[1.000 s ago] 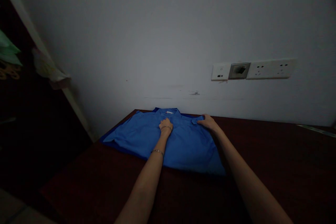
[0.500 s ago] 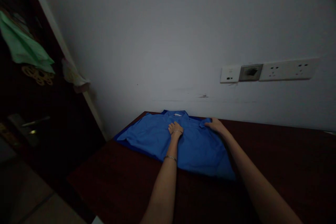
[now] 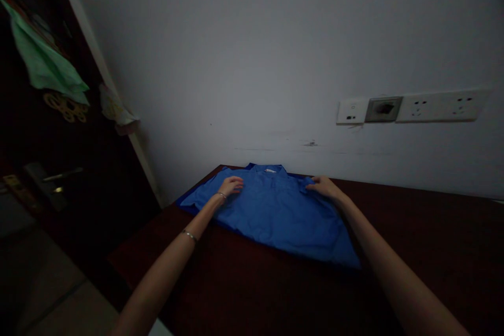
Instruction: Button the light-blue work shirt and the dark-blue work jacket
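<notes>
A blue shirt [image 3: 275, 210] lies spread on the dark red-brown table [image 3: 236, 278], its collar and white label towards the wall. Darker blue cloth shows along its left and far edges. My left hand [image 3: 231, 186] is over the left part of the shirt, fingers extended and apart; whether it touches the cloth I cannot tell. At the shirt's far right corner, my right hand [image 3: 323, 187] pinches a fold of the fabric between thumb and fingers. Two bracelets circle my left forearm.
A pale wall rises behind the table, with a row of switches and sockets [image 3: 409, 109] at right. On the left stands a dark door [image 3: 98, 168] with a metal handle [image 3: 63, 174]. A green cloth [image 3: 51, 65] and a plastic bag [image 3: 114, 107] hang near it.
My left hand has moved left from the shirt's middle and its fingers have opened out. My right hand stays at the far right corner. The view has turned left, showing more of the door.
</notes>
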